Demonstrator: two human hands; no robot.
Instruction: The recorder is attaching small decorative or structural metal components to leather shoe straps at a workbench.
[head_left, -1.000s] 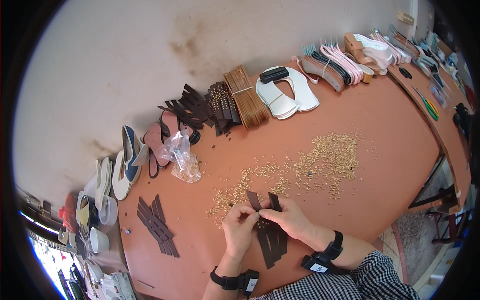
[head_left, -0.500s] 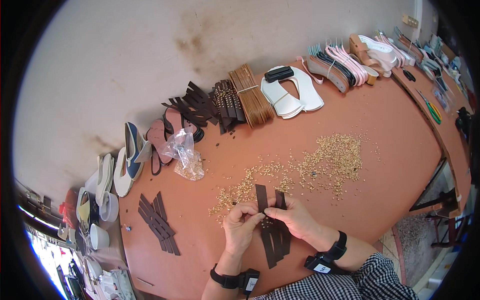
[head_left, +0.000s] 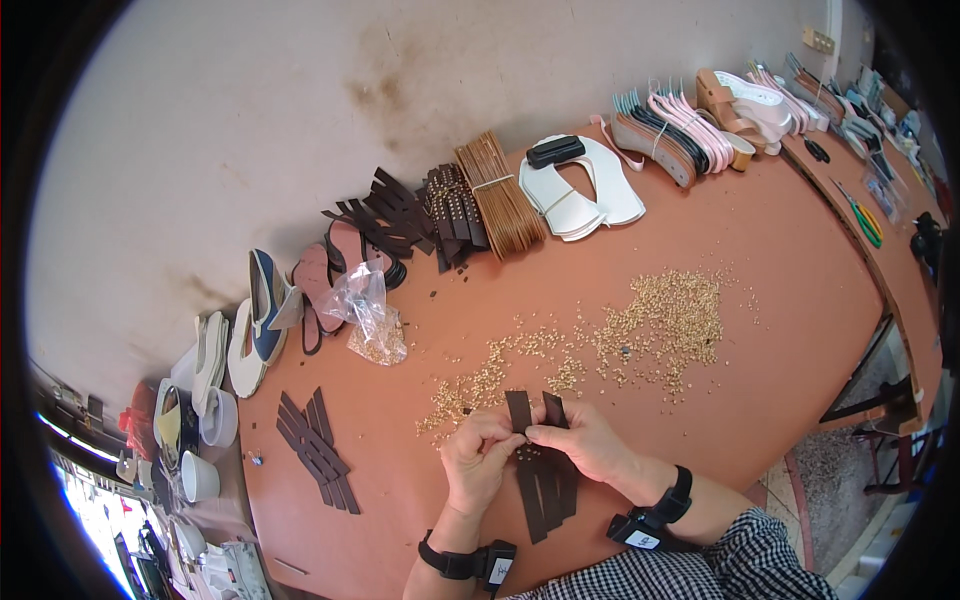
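Both hands meet over a dark brown strap piece (head_left: 540, 490), cut into long strips and set with several small gold studs. My right hand (head_left: 590, 440) grips it from the right, thumb pressed on top near the studs. My left hand (head_left: 475, 455) comes in from the left, its thumb and finger pinched at the strap's edge. Whether a stud sits in that pinch is too small to tell. Just beyond my hands lie scattered gold studs (head_left: 485, 380), thickening into a heap (head_left: 665, 315) farther right. Another stack of brown strap pieces (head_left: 315, 450) rests to the left.
Along the wall stand a plastic bag of studs (head_left: 375, 335), finished studded straps (head_left: 455, 205), a tied bundle of brown cords (head_left: 500, 195), white sole pieces (head_left: 585, 190) and bundled insoles (head_left: 670, 130). White bowls (head_left: 200, 475) stand at the left edge, pliers (head_left: 865, 222) at the right.
The strap piece has shifted slightly toward me, its upper ends now lower. My left fingers have drawn closer together at its edge. My right hand keeps its hold.
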